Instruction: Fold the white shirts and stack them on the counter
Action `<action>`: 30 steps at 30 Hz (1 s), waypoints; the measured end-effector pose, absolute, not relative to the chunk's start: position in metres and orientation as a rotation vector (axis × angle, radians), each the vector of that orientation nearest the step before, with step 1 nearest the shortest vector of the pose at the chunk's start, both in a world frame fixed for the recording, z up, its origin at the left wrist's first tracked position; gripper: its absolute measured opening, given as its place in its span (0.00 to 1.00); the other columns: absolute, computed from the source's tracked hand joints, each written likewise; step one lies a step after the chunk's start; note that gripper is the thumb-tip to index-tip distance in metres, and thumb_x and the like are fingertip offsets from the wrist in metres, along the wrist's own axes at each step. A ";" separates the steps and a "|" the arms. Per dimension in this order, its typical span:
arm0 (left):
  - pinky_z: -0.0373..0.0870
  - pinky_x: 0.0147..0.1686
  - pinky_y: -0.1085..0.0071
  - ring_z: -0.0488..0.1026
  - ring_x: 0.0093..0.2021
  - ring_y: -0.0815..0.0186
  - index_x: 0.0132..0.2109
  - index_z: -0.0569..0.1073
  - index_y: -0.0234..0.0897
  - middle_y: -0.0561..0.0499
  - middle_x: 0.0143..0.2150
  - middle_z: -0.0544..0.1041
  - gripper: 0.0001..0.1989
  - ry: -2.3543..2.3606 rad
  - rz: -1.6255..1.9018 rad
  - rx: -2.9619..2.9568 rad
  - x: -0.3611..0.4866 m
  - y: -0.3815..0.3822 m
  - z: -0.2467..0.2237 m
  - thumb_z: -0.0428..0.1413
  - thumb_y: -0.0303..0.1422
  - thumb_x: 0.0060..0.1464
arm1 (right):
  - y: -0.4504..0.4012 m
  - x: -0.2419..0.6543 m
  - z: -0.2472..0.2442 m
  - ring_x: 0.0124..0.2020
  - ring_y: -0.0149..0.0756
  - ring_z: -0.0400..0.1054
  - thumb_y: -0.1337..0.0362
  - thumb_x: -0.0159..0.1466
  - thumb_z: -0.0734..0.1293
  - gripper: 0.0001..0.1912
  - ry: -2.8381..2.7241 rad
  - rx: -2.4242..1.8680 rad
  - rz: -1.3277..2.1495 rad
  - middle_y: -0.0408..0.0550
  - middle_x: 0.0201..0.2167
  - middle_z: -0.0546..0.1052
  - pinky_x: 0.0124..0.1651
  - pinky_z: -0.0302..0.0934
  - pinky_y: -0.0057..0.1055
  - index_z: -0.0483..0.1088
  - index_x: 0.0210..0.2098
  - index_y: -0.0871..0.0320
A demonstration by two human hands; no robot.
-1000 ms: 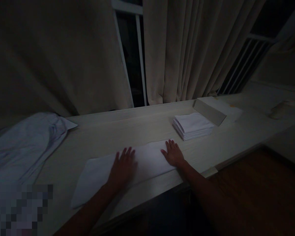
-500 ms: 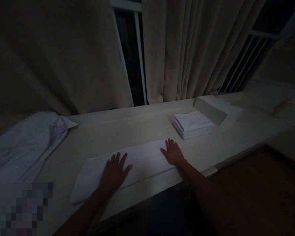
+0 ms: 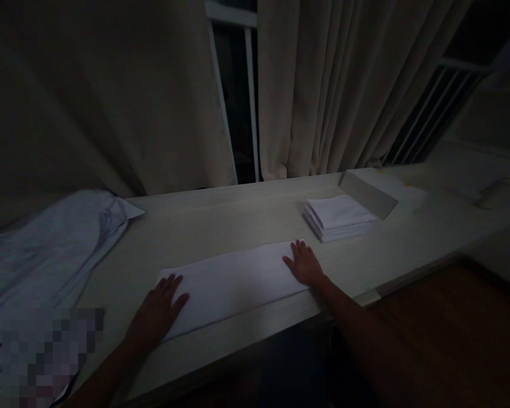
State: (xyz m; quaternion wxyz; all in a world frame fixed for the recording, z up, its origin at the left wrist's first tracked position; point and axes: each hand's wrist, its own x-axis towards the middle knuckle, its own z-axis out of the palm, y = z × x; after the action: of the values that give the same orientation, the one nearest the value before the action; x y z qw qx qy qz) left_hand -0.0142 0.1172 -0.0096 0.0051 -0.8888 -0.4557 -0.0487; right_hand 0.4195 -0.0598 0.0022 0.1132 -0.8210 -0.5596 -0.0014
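Note:
A long folded white cloth lies flat on the pale wooden surface in front of me. My left hand rests on the cloth's left end, palm down, thumb apart from the fingers. On the right end lies my right hand, also palm down with its thumb spread. Neither hand grips anything. Beyond my right hand sits a neat stack of folded white cloths, not touched by either hand.
A rumpled pile of white cloth covers the left side. Behind the stack, a tilted grey panel leans beside white material. Beige curtains hang along the back edge. A pixelated patch hides the lower left corner.
My left hand has slid left along the cloth to its left end. My right hand stays on the right end. The whole view has shifted slightly.

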 end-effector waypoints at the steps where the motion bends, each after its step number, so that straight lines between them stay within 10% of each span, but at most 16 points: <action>1: 0.48 0.64 0.51 0.44 0.70 0.54 0.69 0.51 0.37 0.45 0.71 0.49 0.34 -1.408 -0.164 -2.782 -0.018 0.116 -0.010 0.37 0.49 0.60 | -0.059 0.421 0.004 0.70 0.48 0.34 0.40 0.68 0.44 0.42 -1.645 -2.411 0.019 0.60 0.69 0.46 0.67 0.34 0.48 0.49 0.68 0.65; 12: 0.45 0.67 0.51 0.45 0.70 0.53 0.67 0.56 0.37 0.45 0.71 0.50 0.39 -1.047 -0.215 -2.835 -0.040 0.062 0.003 0.46 0.53 0.54 | -0.140 0.427 0.036 0.69 0.39 0.41 0.49 0.71 0.51 0.30 -1.859 -2.077 -0.086 0.52 0.68 0.53 0.68 0.39 0.45 0.53 0.66 0.58; 20: 0.51 0.65 0.53 0.45 0.70 0.53 0.71 0.40 0.37 0.43 0.72 0.43 0.48 -0.909 -0.252 -2.852 -0.074 0.032 -0.026 0.50 0.54 0.52 | -0.194 0.417 0.017 0.70 0.42 0.36 0.43 0.67 0.55 0.40 -2.044 -2.131 -0.025 0.55 0.69 0.47 0.69 0.38 0.46 0.40 0.70 0.59; 30: 0.49 0.66 0.54 0.44 0.70 0.53 0.70 0.46 0.36 0.41 0.72 0.44 0.43 -0.986 -0.258 -2.826 -0.067 0.014 -0.008 0.45 0.56 0.55 | -0.194 0.416 0.009 0.70 0.40 0.37 0.42 0.68 0.52 0.39 -2.011 -2.149 -0.071 0.54 0.69 0.47 0.69 0.37 0.46 0.42 0.69 0.58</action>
State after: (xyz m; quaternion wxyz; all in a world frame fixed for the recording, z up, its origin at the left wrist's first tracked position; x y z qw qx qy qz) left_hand -0.0670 0.0136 -0.0076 0.0688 -0.9385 -0.3274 -0.0858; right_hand 0.4156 -0.1944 0.0085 0.0986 -0.7265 -0.6797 -0.0239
